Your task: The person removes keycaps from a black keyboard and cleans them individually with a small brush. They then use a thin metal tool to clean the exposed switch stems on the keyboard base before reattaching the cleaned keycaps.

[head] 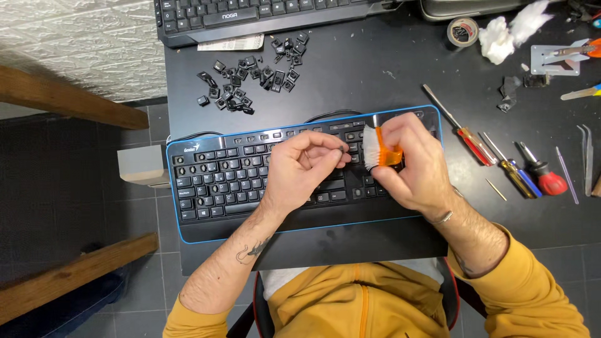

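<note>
Nearest the camera, a mustard-yellow top with pushed-up sleeves is seen at the near edge of the black bench. Just beyond, a black keyboard with a blue rim is laid along that edge, several of its keycaps taken off so that bare sockets show on its left part. The left hand is held above the middle of the keyboard with fingertips pinched together on something small and dark, probably a keycap, though this cannot be told for sure. The right hand is clamped on a small brush with an orange handle and white bristles, the bristles turned toward the left hand, seemingly so that the pinched piece can be swept. To the right, screwdrivers and tweezers are set side by side within reach. Farther off, loose black keycaps are heaped near the bench's far left part, before a second keyboard at the far edge. A tape roll and white wadding lie toward the far right corner. Grey floor tiles and a white textured wall are seen on the left.
</note>
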